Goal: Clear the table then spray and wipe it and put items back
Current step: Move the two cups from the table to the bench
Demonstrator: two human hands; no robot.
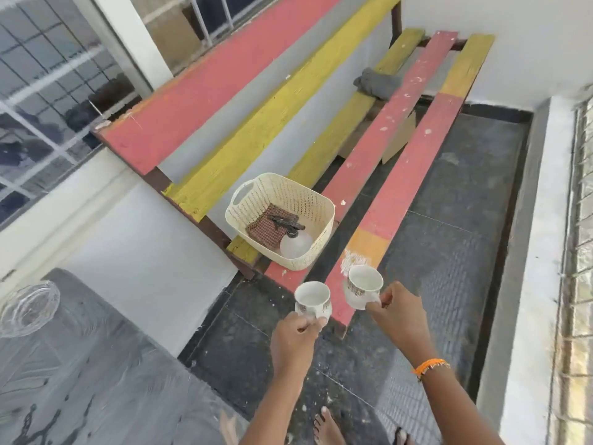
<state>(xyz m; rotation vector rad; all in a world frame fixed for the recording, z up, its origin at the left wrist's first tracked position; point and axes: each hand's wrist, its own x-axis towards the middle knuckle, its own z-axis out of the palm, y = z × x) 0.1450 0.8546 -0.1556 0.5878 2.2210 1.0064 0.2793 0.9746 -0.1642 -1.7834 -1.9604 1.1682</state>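
White cups: two small cups with a dark printed band are being carried side by side, just apart, over the near end of the bench; both are showing pale insides.
Left hand (296, 338): it is pinching the handle of the left cup (312, 299) with curled fingers, holding it upright above the dark floor (449, 252).
Right hand (398, 313): it is gripping the handle of the right cup (364, 285) between thumb and fingers, tilting it slightly; an orange bracelet (430, 367) is sitting on the wrist.
Bench (401, 175): red and yellow painted slats are running away from the viewer.
Basket (279, 220): a cream woven basket is resting on the bench, near the cups, holding a spray bottle (293, 240) and a checked cloth (268, 228).
Grey rag (377, 81): it is lying bunched at the bench's far end.
Table (96, 380): its glass top is showing at lower left, carrying a clear glass dish (29, 308).
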